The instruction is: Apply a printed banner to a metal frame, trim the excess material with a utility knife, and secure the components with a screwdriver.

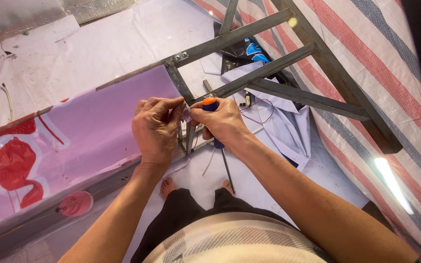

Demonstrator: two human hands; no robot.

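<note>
Glossy pink banner (88, 131), red print

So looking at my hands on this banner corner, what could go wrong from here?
The screwdriver in your right hand sits tight against your left hand, so a slip could jab your fingers. The pink banner is pinched at the corner of the metal frame and might tear or wrinkle there. Your bare feet stand right under the tool, so a drop could hurt.

banner (74, 136) stretched over metal frame (278, 63), left | screwdriver (213, 109) in right hand (222, 122), beside left hand (157, 129) at banner corner | striped tarp (391, 97) under frame, right
</note>
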